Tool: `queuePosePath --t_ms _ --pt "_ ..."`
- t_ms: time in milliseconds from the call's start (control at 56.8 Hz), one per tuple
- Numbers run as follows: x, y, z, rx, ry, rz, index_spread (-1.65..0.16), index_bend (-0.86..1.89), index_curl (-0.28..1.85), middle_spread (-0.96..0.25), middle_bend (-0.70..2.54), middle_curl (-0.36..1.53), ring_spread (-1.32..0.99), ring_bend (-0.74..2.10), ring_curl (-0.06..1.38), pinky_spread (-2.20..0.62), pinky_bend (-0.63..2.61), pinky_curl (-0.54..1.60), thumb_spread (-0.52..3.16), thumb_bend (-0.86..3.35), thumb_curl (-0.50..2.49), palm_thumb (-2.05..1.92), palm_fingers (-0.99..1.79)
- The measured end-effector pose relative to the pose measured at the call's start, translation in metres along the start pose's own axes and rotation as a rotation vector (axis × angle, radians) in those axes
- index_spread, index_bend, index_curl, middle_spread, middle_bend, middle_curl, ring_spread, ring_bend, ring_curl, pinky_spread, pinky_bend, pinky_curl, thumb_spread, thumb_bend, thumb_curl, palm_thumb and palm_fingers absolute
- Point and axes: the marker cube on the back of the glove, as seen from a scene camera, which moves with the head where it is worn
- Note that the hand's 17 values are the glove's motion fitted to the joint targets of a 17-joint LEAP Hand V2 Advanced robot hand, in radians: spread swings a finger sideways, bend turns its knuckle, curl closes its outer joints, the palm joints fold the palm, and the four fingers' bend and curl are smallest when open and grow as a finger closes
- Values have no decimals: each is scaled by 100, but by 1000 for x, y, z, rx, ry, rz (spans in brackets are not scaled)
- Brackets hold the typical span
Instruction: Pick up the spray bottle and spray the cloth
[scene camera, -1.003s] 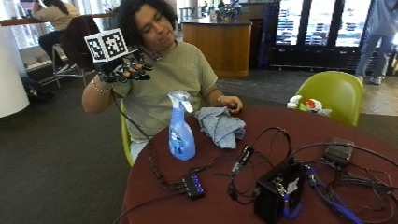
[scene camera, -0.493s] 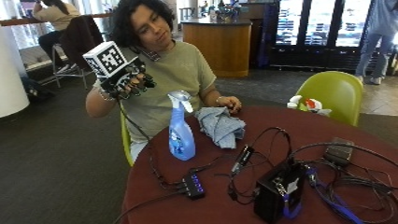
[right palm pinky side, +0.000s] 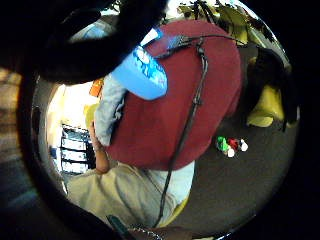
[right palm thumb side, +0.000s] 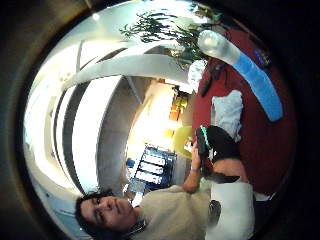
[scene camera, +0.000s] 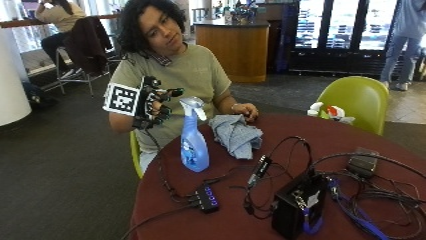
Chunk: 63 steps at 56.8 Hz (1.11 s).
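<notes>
Lowered since a second ago, the gloved right hand (scene camera: 154, 103) now hangs at chest height just beside the bottle's (scene camera: 194, 145) nozzle, not touching it. We see its fingers loosely curled, holding nothing. Next comes the blue bottle, upright on the red desk (scene camera: 266, 210) near the person's edge. Just past it lies the crumpled cloth (scene camera: 234, 135), with the bare hand (scene camera: 247, 111) resting at its far edge. We also see black cables (scene camera: 279, 165) spread across the desk.

Colours on the round table

The table (scene camera: 373, 150) is dark red. The spray bottle (scene camera: 194, 141) is see-through blue with a white top. The cloth (scene camera: 234, 135) is grey-blue. The right hand (scene camera: 154, 102) wears a black glove. The chair (scene camera: 356, 100) is yellow-green.
</notes>
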Motion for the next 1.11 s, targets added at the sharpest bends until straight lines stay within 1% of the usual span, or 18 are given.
queuePosePath --t_ms 176,229,299,369,422,457,510,581,669,721,827,915,933,985,1021,1038,1056,1108 --pt "15 -39 15 103 -72 -33 -35 13 22 6 22 33 -2 41 30 19 29 33 103 -2 42 85 36" --pt "21 -51 21 88 -96 -31 -35 13 22 6 22 33 -2 41 30 18 28 33 102 -2 42 85 36" --pt "28 -76 31 162 -128 -54 -34 13 22 6 22 34 -3 42 31 17 28 33 100 -2 43 86 36" --pt "35 -89 41 149 -163 -82 -34 13 22 6 21 34 -3 42 31 15 28 33 98 -2 43 86 37" --pt "41 -93 47 91 -192 -115 -34 11 22 5 22 34 -4 43 32 13 27 34 96 -3 43 86 36" --pt "42 -97 51 104 -205 -99 -34 11 21 5 23 35 -4 43 32 12 27 34 96 -3 43 86 35" --pt "42 -109 58 185 -198 -42 -33 10 21 5 23 35 -5 44 32 11 27 34 94 -3 43 85 34" --pt "43 -120 61 215 -165 -24 -32 8 19 4 24 35 -7 47 33 9 28 34 92 -4 43 84 36" --pt "50 -130 64 234 -126 -112 -29 6 17 3 26 36 -9 52 34 4 33 35 91 -3 43 82 43" --pt "52 -140 68 268 -128 -100 -27 7 16 2 26 36 -11 54 35 2 35 36 90 -3 43 81 45" --pt "56 -147 73 152 -136 -2 -24 9 16 1 27 36 -12 56 35 0 35 36 90 -3 44 80 49" --pt "56 -147 76 146 -136 78 -20 9 16 2 35 38 -11 60 36 0 30 35 90 -3 44 78 64" --pt "55 -146 77 165 -138 87 -20 9 16 2 36 39 -11 60 36 0 29 34 90 -3 44 78 66" --pt "53 -142 78 250 -158 110 -20 14 18 -2 46 42 -11 62 35 -1 22 32 92 2 46 87 92" --pt "50 -141 78 312 -174 121 -20 14 19 -3 46 42 -11 61 35 -1 19 31 93 2 47 88 95" --pt "49 -140 78 338 -178 121 -20 15 20 -4 48 42 -12 60 36 -2 18 31 91 2 48 90 99" --pt "48 -139 78 358 -180 118 -22 20 23 -7 52 44 -13 58 36 -4 20 32 83 4 51 96 111" --pt "47 -136 75 408 -177 90 -23 21 26 -11 55 46 -14 55 37 -6 20 33 75 2 53 99 119"
